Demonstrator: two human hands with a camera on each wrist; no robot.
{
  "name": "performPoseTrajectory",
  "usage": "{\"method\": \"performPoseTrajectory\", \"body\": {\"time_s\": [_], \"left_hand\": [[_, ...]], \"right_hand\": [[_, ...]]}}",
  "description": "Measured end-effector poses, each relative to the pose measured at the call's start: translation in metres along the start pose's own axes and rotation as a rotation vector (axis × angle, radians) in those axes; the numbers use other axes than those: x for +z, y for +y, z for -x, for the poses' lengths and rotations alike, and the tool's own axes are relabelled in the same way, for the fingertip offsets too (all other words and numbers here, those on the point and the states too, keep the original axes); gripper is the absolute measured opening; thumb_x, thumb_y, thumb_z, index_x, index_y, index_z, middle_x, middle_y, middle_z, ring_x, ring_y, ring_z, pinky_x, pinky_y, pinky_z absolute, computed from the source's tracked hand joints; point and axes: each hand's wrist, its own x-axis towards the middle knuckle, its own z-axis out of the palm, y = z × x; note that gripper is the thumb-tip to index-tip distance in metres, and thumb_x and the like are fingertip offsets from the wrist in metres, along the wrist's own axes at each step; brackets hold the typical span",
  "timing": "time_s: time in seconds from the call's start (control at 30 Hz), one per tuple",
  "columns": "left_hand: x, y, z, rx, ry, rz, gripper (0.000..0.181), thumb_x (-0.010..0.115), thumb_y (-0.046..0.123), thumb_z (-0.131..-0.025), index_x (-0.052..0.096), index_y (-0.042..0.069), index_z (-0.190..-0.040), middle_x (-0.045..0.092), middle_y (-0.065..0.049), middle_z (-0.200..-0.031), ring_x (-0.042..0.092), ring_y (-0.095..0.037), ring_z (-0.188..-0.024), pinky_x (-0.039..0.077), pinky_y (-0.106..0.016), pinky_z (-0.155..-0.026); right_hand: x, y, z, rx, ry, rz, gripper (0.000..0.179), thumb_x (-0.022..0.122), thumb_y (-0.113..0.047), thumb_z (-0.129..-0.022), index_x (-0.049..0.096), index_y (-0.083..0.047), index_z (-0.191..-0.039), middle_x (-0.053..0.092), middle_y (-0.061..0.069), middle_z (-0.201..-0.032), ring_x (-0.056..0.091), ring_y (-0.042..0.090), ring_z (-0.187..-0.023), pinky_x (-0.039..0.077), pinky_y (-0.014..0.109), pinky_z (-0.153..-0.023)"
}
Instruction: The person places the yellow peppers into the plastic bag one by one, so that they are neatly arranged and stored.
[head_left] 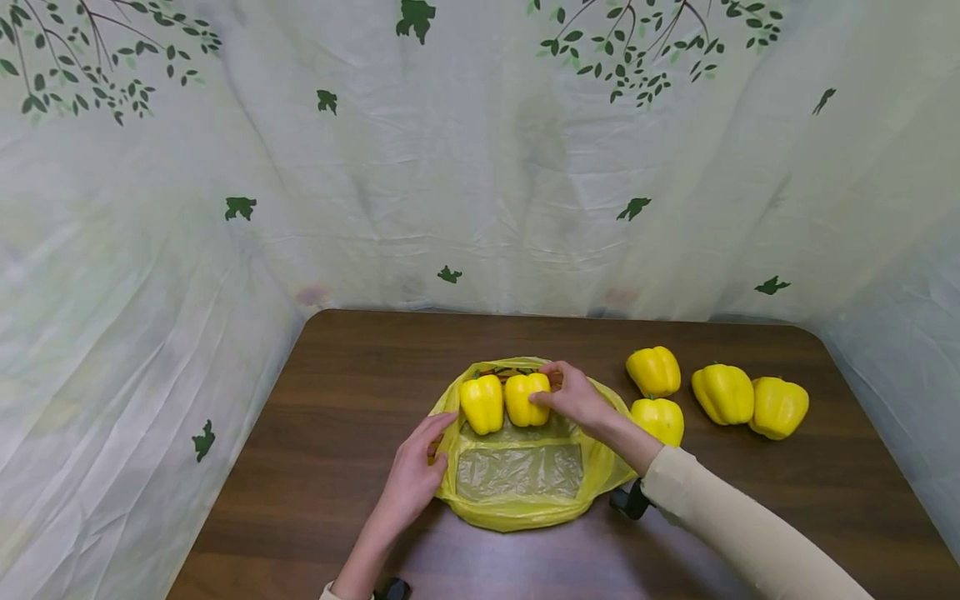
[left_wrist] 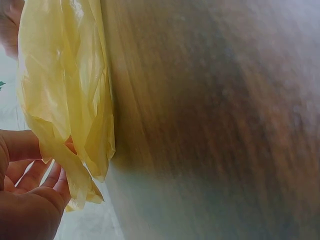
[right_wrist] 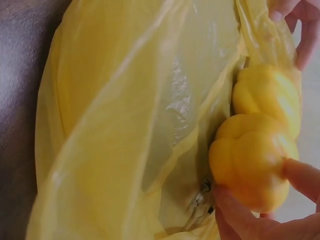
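Note:
A yellow plastic bag [head_left: 517, 518] lies spread open on the table. Two yellow bell peppers sit side by side at its far end. My right hand [head_left: 581, 402] grips the right-hand bell pepper [head_left: 525, 400] between thumb and fingers; the right wrist view shows fingertips on both sides of this pepper [right_wrist: 247, 160]. Touching it is the other bell pepper [head_left: 482, 405], which no hand holds. At the bag's left side, my left hand [head_left: 416, 468] holds the plastic edge; in the left wrist view the fingers curl about the loose yellow plastic [left_wrist: 70, 80], which hides some fingertips.
Several more yellow bell peppers lie on the brown table [head_left: 360, 375] right of the bag, one pepper [head_left: 660, 419] close beside its rim and another pepper [head_left: 780, 407] farthest right. Behind the table hangs a pale cloth [head_left: 480, 192] with leaf prints.

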Motion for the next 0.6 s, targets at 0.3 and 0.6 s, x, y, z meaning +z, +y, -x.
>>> {"method": "performPoseTrajectory", "body": {"time_s": [0.3, 0.6], "left_hand": [[-0.0023, 0.0001, 0.0004, -0.006, 0.006, 0.004, 0.059, 0.062, -0.019, -0.079, 0.061, 0.006, -0.133, 0.059, -0.003, -0.131, 0.058, -0.021, -0.105, 0.051, -0.037, -0.082], [-0.0037, -0.0017, 0.0011, 0.017, 0.024, -0.001, 0.059, 0.062, -0.019, -0.079, 0.061, 0.005, -0.133, 0.059, -0.004, -0.131, 0.058, -0.022, -0.107, 0.050, -0.032, -0.079]], "right_hand": [[0.0013, 0.0026, 0.0011, 0.051, 0.008, -0.011, 0.051, 0.071, -0.014, -0.091, 0.049, 0.002, -0.133, 0.046, 0.026, -0.139, 0.055, 0.033, -0.114, 0.052, 0.042, -0.087], [0.0003, 0.0029, 0.0053, 0.053, 0.001, -0.053, 0.054, 0.070, -0.014, -0.091, 0.047, 0.001, -0.136, 0.045, 0.024, -0.143, 0.055, 0.033, -0.117, 0.052, 0.043, -0.089]]}}
